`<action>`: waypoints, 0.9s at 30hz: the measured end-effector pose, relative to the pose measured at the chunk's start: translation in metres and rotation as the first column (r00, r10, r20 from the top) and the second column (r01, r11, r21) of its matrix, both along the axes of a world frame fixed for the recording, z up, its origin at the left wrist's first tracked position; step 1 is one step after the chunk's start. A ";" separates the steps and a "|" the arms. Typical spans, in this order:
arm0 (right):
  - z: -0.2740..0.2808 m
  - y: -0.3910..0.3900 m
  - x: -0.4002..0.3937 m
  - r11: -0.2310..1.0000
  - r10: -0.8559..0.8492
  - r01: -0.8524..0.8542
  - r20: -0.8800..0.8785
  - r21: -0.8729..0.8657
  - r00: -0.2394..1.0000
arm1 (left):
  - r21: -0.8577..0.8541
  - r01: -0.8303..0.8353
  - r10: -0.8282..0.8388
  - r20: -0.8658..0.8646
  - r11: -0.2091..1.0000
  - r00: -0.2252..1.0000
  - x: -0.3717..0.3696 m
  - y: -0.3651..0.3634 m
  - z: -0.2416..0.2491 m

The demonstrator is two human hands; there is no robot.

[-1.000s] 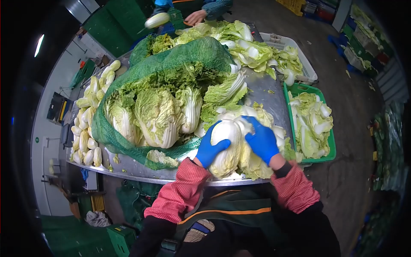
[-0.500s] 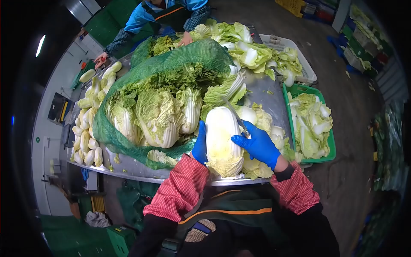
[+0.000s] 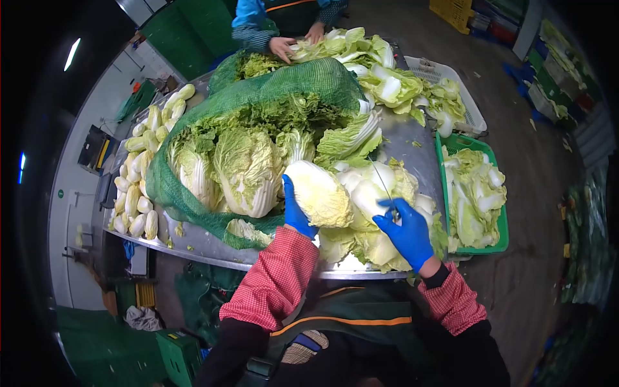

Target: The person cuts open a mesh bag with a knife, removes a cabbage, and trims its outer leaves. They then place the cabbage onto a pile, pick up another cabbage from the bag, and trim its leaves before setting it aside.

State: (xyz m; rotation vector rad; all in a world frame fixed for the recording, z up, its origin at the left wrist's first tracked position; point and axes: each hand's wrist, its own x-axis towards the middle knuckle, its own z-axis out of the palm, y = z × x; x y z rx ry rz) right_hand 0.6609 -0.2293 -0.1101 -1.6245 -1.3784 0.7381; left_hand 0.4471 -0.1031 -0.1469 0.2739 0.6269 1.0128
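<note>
In my blue-gloved left hand [image 3: 298, 209] I hold a trimmed napa cabbage [image 3: 319, 193], pale white and yellow, tilted above the table. My gloved right hand [image 3: 406, 231] grips a knife [image 3: 382, 180] by its handle, the thin blade pointing away from me. Under and between the hands lies a heap of loose cabbage leaves [image 3: 367, 242]. Just beyond my left hand, a green mesh sack [image 3: 271, 80] lies open around several untrimmed napa cabbages [image 3: 248, 171]. Another leafy cabbage piece [image 3: 348, 140] rests at the sack's right end.
Trimmed cabbages [image 3: 138, 174] are piled on the metal table's [image 3: 213, 255] left end. A green crate [image 3: 493, 238] of leaves stands at the right, with a white crate [image 3: 474, 109] behind it. Across the table, a co-worker's hands [image 3: 282, 48] touch leaves near the sack.
The cabbage has tipped over and moved left in my left hand. My right hand, with the knife, has drawn away to the right. The co-worker's hands have come together at the leaves.
</note>
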 end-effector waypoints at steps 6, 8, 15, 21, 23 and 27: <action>0.048 0.031 -0.045 0.935 0.240 -0.347 0.594 0.071 0.768 | 0.011 0.160 -0.160 0.091 0.987 0.983 0.026 -0.002 0.003; 0.023 0.025 -0.040 0.908 0.344 -0.418 0.488 0.046 0.802 | -0.010 0.129 -0.128 0.096 0.992 0.987 0.028 -0.007 0.026; 0.051 0.042 -0.044 0.938 0.222 -0.298 0.353 0.176 0.909 | -0.089 -0.073 0.056 -0.184 0.993 0.981 -0.019 0.008 0.026; 0.039 0.042 -0.089 0.914 0.291 -0.376 0.403 0.151 0.868 | -0.026 -0.026 0.027 0.025 0.999 0.999 -0.055 0.034 0.041; 0.044 0.048 -0.094 0.957 0.275 -0.286 0.158 0.051 0.948 | -0.047 -0.034 0.038 0.090 0.998 0.995 -0.073 0.037 0.067; 0.083 0.084 -0.143 0.964 0.140 -0.216 0.393 0.155 0.909 | 0.110 -0.111 0.105 0.056 0.988 0.993 -0.097 0.042 0.082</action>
